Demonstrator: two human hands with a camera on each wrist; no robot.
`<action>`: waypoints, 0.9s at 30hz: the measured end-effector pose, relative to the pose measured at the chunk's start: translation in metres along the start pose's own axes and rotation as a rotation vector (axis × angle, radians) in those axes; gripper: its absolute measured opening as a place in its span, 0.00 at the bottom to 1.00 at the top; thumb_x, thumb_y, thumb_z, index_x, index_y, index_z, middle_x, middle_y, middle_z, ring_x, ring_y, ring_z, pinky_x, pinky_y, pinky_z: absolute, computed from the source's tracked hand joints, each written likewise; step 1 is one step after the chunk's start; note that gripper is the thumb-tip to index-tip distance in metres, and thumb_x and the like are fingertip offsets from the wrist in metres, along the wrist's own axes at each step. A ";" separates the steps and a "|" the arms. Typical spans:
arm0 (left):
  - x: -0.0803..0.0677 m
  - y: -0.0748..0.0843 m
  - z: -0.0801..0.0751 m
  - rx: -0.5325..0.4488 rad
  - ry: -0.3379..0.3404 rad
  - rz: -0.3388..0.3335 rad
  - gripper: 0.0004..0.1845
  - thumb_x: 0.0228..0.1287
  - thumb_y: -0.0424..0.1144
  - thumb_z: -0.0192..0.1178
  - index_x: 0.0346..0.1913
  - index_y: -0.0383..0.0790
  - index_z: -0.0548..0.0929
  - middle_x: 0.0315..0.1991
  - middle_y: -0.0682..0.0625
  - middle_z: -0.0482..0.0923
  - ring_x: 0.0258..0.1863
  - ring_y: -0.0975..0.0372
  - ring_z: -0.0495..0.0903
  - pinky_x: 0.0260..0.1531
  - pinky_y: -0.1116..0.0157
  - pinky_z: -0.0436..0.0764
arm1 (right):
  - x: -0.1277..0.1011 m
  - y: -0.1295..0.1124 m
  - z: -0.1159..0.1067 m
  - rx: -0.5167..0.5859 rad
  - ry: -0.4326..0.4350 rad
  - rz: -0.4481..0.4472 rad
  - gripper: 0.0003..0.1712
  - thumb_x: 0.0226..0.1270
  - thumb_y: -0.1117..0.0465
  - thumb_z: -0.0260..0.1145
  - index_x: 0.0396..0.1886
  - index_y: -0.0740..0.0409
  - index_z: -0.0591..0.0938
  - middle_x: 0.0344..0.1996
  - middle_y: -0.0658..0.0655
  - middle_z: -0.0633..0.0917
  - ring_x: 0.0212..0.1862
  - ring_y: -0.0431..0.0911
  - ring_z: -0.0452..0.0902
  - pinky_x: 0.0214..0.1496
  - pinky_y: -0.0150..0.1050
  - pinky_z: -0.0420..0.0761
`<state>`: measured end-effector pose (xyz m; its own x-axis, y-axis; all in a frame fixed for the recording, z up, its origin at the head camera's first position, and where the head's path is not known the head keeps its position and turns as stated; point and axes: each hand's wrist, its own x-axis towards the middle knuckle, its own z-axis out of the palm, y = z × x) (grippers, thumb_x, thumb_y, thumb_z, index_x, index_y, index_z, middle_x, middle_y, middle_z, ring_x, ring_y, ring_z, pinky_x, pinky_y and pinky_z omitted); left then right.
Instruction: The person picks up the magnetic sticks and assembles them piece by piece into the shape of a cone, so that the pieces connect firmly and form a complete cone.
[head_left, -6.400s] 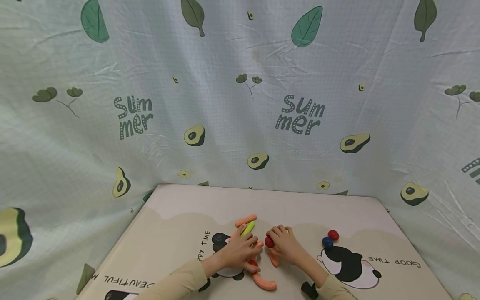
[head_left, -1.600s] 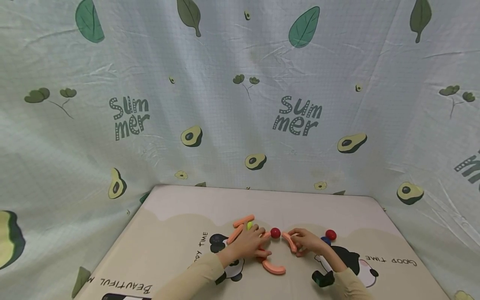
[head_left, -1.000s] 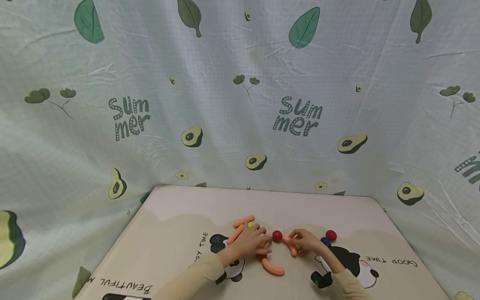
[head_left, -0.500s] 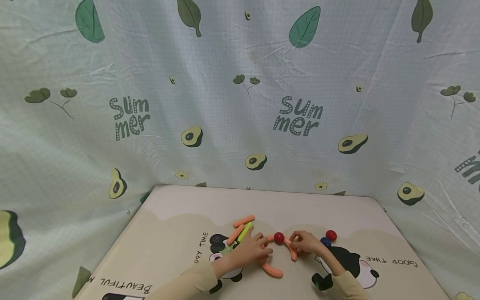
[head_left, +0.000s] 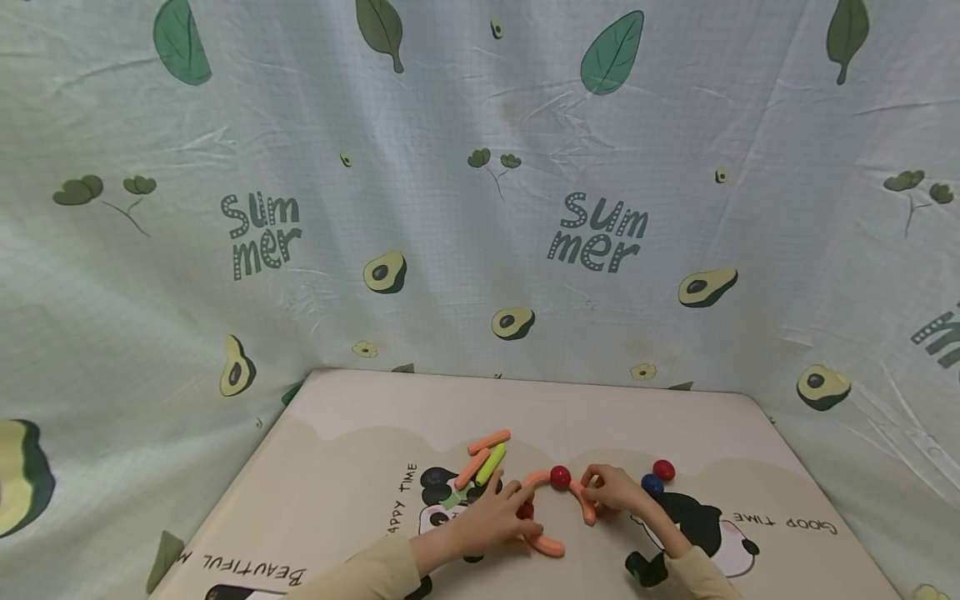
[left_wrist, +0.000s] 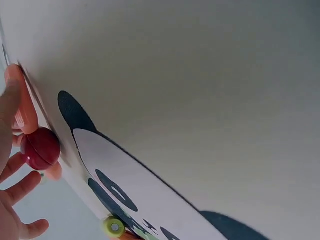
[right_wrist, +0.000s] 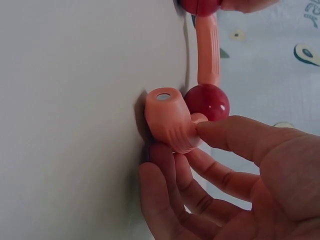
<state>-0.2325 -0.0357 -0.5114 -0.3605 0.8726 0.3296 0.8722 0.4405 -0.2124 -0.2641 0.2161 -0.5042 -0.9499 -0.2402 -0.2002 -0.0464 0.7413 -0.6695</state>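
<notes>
My left hand lies over a chain of magnetic building pieces. In the left wrist view its thumb lies against a curved orange rod and fingers touch a red ball; other fingers are spread. A second curved rod runs from there to another red ball. My right hand pinches a curved orange magnetic rod between thumb and fingers. That rod reaches the second red ball, apparently touching it. A lower curved rod sticks out below my left hand.
Two orange rods, one straight and one beside it, lie with a yellow-green rod beyond my left hand. A loose red ball and a blue ball rest right of my right hand on the printed table.
Since the oldest frame, my right hand has let go of the red ball and taken a curved rod. That rod has met the ball. My left hand has shifted back, uncovering the yellow-green rod.
</notes>
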 end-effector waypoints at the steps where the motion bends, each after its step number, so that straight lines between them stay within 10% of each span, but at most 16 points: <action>1: 0.000 0.000 0.000 -0.001 -0.008 -0.001 0.12 0.52 0.58 0.55 0.41 0.66 0.77 0.53 0.48 0.71 0.43 0.61 0.68 0.47 0.42 0.68 | -0.001 0.000 0.000 -0.007 0.002 -0.006 0.05 0.54 0.64 0.61 0.31 0.57 0.76 0.20 0.52 0.74 0.18 0.41 0.68 0.20 0.32 0.69; 19: 0.009 0.012 0.002 0.086 -0.039 -0.010 0.13 0.61 0.54 0.46 0.47 0.66 0.76 0.42 0.53 0.70 0.41 0.61 0.64 0.43 0.51 0.74 | -0.002 0.011 -0.021 0.000 0.046 -0.240 0.09 0.60 0.64 0.57 0.39 0.64 0.76 0.28 0.56 0.79 0.24 0.43 0.74 0.24 0.32 0.72; 27: 0.011 0.014 0.002 0.139 -0.078 -0.014 0.08 0.61 0.52 0.47 0.39 0.66 0.77 0.42 0.54 0.69 0.43 0.60 0.64 0.44 0.51 0.74 | -0.006 0.017 -0.035 -0.109 0.237 -0.357 0.07 0.58 0.68 0.59 0.37 0.64 0.78 0.28 0.54 0.80 0.24 0.35 0.71 0.25 0.28 0.71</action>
<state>-0.2253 -0.0193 -0.5127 -0.4016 0.8774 0.2625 0.8146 0.4732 -0.3354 -0.2704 0.2515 -0.4892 -0.9123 -0.3523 0.2087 -0.4051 0.7025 -0.5851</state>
